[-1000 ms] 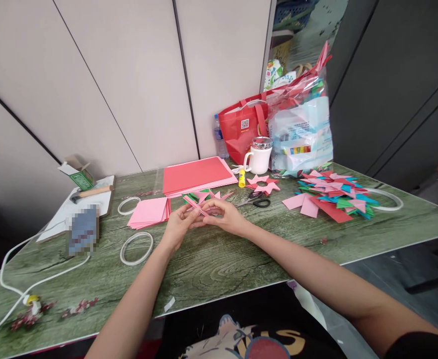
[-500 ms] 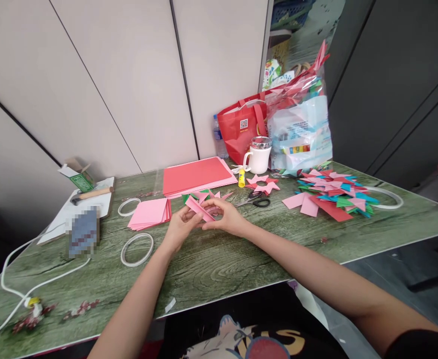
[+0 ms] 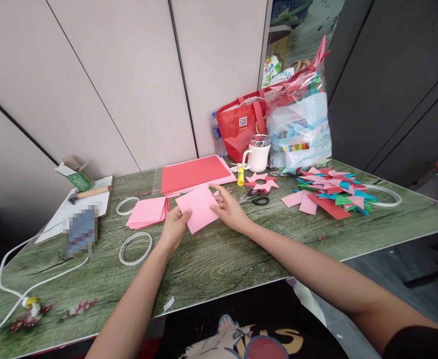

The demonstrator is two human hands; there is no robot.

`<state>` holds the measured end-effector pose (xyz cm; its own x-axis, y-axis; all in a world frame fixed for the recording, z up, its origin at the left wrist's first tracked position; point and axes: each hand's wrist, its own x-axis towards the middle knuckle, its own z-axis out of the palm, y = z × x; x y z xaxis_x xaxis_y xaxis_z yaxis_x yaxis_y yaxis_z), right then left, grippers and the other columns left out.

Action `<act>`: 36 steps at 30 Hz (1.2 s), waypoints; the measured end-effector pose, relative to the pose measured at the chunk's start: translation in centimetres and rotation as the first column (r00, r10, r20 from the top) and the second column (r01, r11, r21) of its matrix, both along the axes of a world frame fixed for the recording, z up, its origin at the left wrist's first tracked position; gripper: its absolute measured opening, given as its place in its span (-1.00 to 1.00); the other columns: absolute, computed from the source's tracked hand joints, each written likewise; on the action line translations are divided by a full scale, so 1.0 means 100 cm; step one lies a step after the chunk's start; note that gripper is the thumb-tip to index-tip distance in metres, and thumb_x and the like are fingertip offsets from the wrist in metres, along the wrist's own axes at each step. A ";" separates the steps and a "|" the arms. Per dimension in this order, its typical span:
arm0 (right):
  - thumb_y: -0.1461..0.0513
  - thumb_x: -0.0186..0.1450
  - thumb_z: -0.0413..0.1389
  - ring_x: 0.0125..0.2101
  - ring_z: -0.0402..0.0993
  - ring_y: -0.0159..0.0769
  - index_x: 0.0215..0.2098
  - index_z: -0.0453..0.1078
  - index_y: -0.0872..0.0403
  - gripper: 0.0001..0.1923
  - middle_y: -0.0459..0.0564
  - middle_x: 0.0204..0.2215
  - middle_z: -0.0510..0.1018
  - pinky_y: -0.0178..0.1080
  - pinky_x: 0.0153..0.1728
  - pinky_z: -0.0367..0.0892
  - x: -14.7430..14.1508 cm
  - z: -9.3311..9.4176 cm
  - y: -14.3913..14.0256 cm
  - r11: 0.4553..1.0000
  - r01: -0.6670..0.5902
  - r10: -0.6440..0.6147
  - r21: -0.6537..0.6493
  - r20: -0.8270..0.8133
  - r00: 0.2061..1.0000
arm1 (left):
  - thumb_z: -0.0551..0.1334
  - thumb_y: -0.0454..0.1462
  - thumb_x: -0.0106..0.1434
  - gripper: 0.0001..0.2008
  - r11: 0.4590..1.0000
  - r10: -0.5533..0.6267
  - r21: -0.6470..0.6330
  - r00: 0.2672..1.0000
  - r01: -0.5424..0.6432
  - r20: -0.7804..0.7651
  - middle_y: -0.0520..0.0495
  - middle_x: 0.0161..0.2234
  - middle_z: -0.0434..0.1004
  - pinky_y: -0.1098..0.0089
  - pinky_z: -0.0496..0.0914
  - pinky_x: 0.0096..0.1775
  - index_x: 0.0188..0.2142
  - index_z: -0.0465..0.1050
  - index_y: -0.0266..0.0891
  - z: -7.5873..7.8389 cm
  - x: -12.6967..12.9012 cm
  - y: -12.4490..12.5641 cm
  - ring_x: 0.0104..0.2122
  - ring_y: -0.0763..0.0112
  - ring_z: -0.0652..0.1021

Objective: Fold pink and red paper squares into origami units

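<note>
A pink square paper sheet (image 3: 198, 208) is held up flat just above the green table (image 3: 219, 259). My left hand (image 3: 174, 227) pinches its lower left edge. My right hand (image 3: 229, 208) holds its right edge with fingers spread along it. Just left of the sheet lies a stack of pink squares (image 3: 147, 212). Behind it is a pile of large red and pink sheets (image 3: 196, 173). Whatever lies under the sheet is hidden.
Scissors (image 3: 258, 199), a glue stick (image 3: 240, 176) and a pink paper star (image 3: 263, 182) lie to the right, with a heap of coloured folded pieces (image 3: 331, 194) beyond. A white mug (image 3: 258, 154) and bags stand at the back. Tape rings (image 3: 135, 248) and a cable (image 3: 28, 289) are left.
The folded pink piece between my fingers has been opened out into a flat square sheet. Both hands have moved apart to its edges.
</note>
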<state>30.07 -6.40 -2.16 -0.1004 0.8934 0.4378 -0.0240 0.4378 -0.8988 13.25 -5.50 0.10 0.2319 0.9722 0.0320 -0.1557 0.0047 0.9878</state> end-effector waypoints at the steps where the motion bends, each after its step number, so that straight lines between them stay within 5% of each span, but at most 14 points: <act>1: 0.27 0.15 0.04 -0.39 0.44 -0.37 0.15 -0.03 -0.01 -0.39 0.00 -0.25 0.46 -0.33 -0.41 0.34 0.000 0.001 0.000 1.000 0.000 0.000 0.010 -0.011 1.000 | 0.35 -0.16 -0.12 -0.50 1.000 0.008 0.008 1.000 -0.009 0.017 -0.20 -0.25 0.54 0.27 0.39 -0.26 -0.18 0.40 -0.35 0.001 0.000 0.000 -0.28 0.22 0.52; 6: 0.30 0.11 0.02 -0.25 0.39 -0.31 -0.18 0.42 0.09 -0.70 0.00 -0.25 0.48 -0.28 -0.26 0.31 0.001 0.004 0.003 0.996 0.079 -0.081 0.050 0.023 0.996 | 0.35 -0.25 -0.13 -0.50 1.000 0.014 0.023 0.997 -0.016 0.077 -0.19 -0.21 0.53 0.29 0.39 -0.22 -0.15 0.37 -0.33 0.005 -0.002 0.001 -0.23 0.22 0.52; 9: 0.33 0.09 -0.04 -0.39 0.40 -0.34 -0.33 0.49 0.10 -0.71 -0.05 -0.43 0.52 -0.25 -0.32 0.32 0.004 0.001 0.008 0.991 0.095 -0.096 -0.091 -0.001 0.995 | 0.35 -0.30 -0.14 -0.53 0.999 0.028 0.031 0.995 -0.031 0.098 -0.18 -0.22 0.53 0.30 0.39 -0.20 -0.18 0.38 -0.34 0.006 -0.004 0.002 -0.20 0.22 0.51; 11: 0.34 0.07 -0.07 -0.46 0.40 -0.37 -0.31 0.49 0.10 -0.66 -0.06 -0.45 0.52 -0.26 -0.38 0.34 0.006 0.000 0.010 0.981 0.030 -0.047 -0.193 -0.084 0.995 | 0.35 -0.31 -0.15 -0.55 0.999 0.038 0.027 0.995 -0.041 0.097 -0.17 -0.25 0.55 0.30 0.39 -0.21 -0.20 0.40 -0.34 0.008 -0.006 0.003 -0.21 0.22 0.51; 14: 0.35 0.05 -0.02 -0.35 0.43 -0.35 -0.29 0.49 0.09 -0.68 -0.05 -0.34 0.53 -0.24 -0.27 0.34 0.009 0.001 0.011 0.981 -0.125 0.104 -0.151 -0.141 0.985 | 0.34 -0.34 -0.16 -0.57 1.000 0.031 -0.001 0.994 -0.031 0.102 -0.15 -0.31 0.56 0.30 0.40 -0.24 -0.22 0.41 -0.34 0.012 -0.009 0.003 -0.24 0.21 0.53; 19: 0.30 -0.03 0.20 -0.24 0.43 -0.29 -0.27 0.49 0.08 -0.69 -0.01 -0.26 0.52 -0.20 -0.14 0.31 0.010 -0.001 0.010 0.962 -0.267 0.269 -0.058 0.044 0.962 | 0.33 -0.36 -0.16 -0.55 0.998 -0.018 -0.055 0.994 0.024 0.107 -0.15 -0.31 0.57 0.28 0.41 -0.24 -0.19 0.40 -0.34 0.013 -0.010 0.003 -0.25 0.21 0.53; 23: 0.21 -0.14 0.30 -0.28 0.43 -0.28 -0.34 0.50 0.10 -0.65 0.01 -0.32 0.53 -0.26 -0.23 0.33 0.007 0.001 0.007 0.985 -0.165 0.168 -0.040 0.085 0.982 | 0.34 -0.34 -0.13 -0.53 0.993 -0.086 -0.070 0.993 0.092 0.080 -0.17 -0.29 0.56 0.22 0.41 -0.22 -0.15 0.39 -0.33 0.014 -0.009 0.001 -0.25 0.19 0.53; 30: 0.09 -0.02 0.21 -0.54 0.35 -0.37 -0.65 0.40 0.17 -0.71 -0.04 -0.61 0.45 -0.33 -0.51 0.28 0.004 0.007 0.003 0.992 0.119 -0.117 -0.042 0.038 0.992 | 0.23 0.00 0.01 -0.42 0.950 -0.311 0.022 0.943 0.311 0.119 -0.30 -0.11 0.45 0.16 0.39 -0.16 -0.05 0.32 -0.31 0.019 -0.004 -0.009 -0.11 0.10 0.46; 36: 0.13 -0.02 0.21 -0.54 0.34 -0.39 -0.41 0.37 0.18 -0.70 -0.09 -0.56 0.43 -0.33 -0.51 0.29 0.002 0.005 0.002 0.984 0.166 -0.165 -0.072 0.018 0.986 | 0.42 -0.16 -0.24 -0.21 0.950 -0.300 0.100 0.954 0.297 0.013 -0.27 0.03 0.32 0.19 0.38 -0.14 0.03 0.23 -0.22 0.016 0.001 -0.014 -0.11 0.11 0.46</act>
<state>30.26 -6.24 -1.65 0.0468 0.9276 0.3706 0.0537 0.3681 -0.9282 13.34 -6.89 1.75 0.5088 0.8507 0.1317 -0.1892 -0.0388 0.9812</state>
